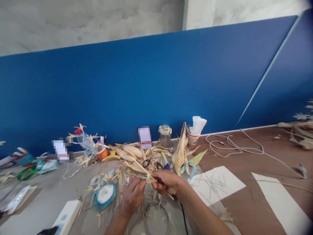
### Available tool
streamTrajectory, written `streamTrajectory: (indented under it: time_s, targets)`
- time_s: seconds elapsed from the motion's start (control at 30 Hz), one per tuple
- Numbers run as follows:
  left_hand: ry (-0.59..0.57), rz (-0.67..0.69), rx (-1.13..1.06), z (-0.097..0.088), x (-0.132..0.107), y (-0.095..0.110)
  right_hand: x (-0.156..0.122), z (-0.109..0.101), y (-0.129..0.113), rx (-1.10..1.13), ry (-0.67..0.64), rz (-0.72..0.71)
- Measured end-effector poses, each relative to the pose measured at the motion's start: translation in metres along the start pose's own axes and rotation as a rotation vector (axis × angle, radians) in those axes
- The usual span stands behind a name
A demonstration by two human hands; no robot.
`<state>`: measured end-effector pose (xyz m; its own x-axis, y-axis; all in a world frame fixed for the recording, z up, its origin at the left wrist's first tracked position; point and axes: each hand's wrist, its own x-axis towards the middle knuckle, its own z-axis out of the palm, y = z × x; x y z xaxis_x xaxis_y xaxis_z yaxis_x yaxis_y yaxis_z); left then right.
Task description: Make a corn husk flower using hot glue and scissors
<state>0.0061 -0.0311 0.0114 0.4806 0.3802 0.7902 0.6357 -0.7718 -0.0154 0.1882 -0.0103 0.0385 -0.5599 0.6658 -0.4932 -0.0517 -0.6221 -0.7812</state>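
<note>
Low in the middle of the head view, both hands are closed on a pale dried corn husk (151,178). My left hand (133,195) pinches its lower left side; my right hand (167,180) grips it from the right, fingers curled. The hidden part of the husk lies behind the fingers. Just beyond my hands are black-handled scissors (153,161) and a pile of corn husks (132,150). To the left of my left hand lies a roll of blue ribbon (105,196) among husk scraps. Below my hands is a thin round ring (157,219).
A standing husk bundle (179,155), a lidded jar (165,136) and a paper cup (194,139) line the blue partition (146,81). White paper (231,182) bearing thin sticks lies right. White cables (251,150) cross the table. A power strip (67,215) sits at left.
</note>
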Motion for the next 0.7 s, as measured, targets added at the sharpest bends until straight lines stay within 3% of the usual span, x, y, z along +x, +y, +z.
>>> streamTrajectory:
  time_s: [0.47, 0.7]
  targets:
    - [0.030, -0.044, -0.049, -0.002, 0.002, 0.002, 0.001, -0.006, -0.001, 0.152, -0.052, 0.003]
    - [0.155, -0.137, -0.076, -0.003, 0.005, 0.000, -0.011, -0.018, -0.012, 0.471, 0.029, -0.402]
